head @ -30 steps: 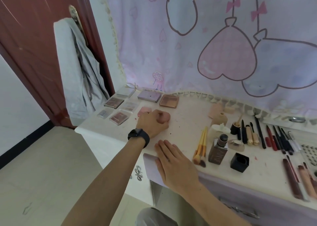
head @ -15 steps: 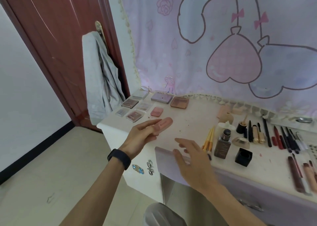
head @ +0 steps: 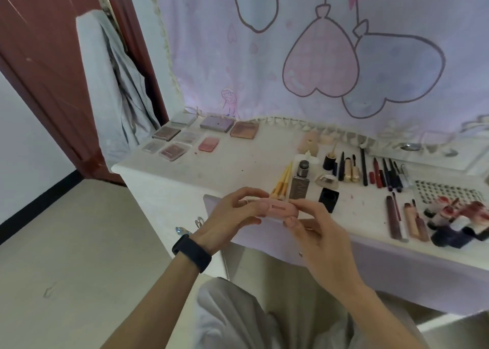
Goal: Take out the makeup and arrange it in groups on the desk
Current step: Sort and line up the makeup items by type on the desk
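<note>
Sorting step in hand. Pink case (head: 277, 208), a smooth matte oblong with rounded ends, is held over the desk's (head: 238, 168) near edge, at 6 o'clock of the brushes (head: 281, 181). Left hand (head: 232, 216) and right hand (head: 317, 237): each grip pinches one end. Contents apparently unidentifiable. Next move, judged: seat it beside the flat palettes (head: 172, 147), 10 o'clock

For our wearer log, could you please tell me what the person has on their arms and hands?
Both forearms are bare, with no sleeves in view. The left hand has a wide black band round its wrist and what looks like a thin ring on one finger. The right hand wears nothing that I can make out.
</note>
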A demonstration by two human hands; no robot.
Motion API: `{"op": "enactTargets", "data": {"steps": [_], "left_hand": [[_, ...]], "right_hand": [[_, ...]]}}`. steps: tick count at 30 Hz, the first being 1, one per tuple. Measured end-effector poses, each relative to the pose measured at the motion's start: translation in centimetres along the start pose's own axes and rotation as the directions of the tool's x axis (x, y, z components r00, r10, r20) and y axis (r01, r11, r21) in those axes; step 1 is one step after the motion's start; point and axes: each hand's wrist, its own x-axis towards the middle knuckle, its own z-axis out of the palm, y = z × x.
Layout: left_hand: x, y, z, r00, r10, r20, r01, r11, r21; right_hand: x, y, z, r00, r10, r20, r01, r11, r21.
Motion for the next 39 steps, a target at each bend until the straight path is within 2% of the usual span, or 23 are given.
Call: {"op": "enactTargets", "data": {"steps": [3,8,12,14,18,23,30,34,36,39], "left_hand": [[-0.6,-1.4,2.8,0.996,0.034,-0.079,-0.038,0.998,-0.044],[-1.7,-3.2,6.6,0.996,0.045,-0.077,-0.051,0.996,-0.073],[-1.9,-3.9,7.7,0.991,0.051,-0.123,-0.059,0.996,-0.068],[-2.0,-4.2,7.8,0.991,0.065,-0.117,-0.067,0.998,-0.015],[-2.3,-4.4,7.7,0.994,0.083,-0.074,-0.078,0.994,0.071],[-2.3,-4.0,8.2,0.992,0.113,-0.048,-0.105,0.985,0.137],[-2.6,-4.0,8.3,0.986,0.168,-0.016,-0.161,0.964,0.213],[-3.0,-4.2,8.6,0.985,0.164,-0.053,-0.150,0.967,0.204],[-3.2,-4.2,8.7,0.984,0.161,-0.074,-0.146,0.974,0.171],[-3.4,-4.3,8.2,0.988,0.130,-0.083,-0.125,0.990,0.067]], "right_hand": [[-1.7,1.0,-0.6,0.994,-0.009,-0.105,0.009,1.000,0.001],[-3.7,2.3,-1.0,0.980,0.060,-0.192,-0.055,0.998,0.030],[-4.5,2.8,-1.9,0.991,0.065,-0.119,-0.054,0.995,0.087],[-4.4,3.2,-2.8,0.991,0.124,-0.056,-0.119,0.989,0.085],[-3.9,3.5,-4.7,0.968,0.204,0.149,-0.198,0.979,-0.055],[-3.5,3.0,-5.9,0.939,0.174,0.296,-0.139,0.981,-0.134],[-3.6,1.4,-5.6,0.930,0.161,0.330,-0.036,0.934,-0.354],[-4.0,1.0,-4.3,0.945,0.111,0.306,0.085,0.823,-0.561],[-4.0,1.0,-3.9,0.949,0.093,0.302,0.109,0.801,-0.589],[-3.7,1.1,-3.9,0.950,0.082,0.300,0.104,0.827,-0.553]]}}
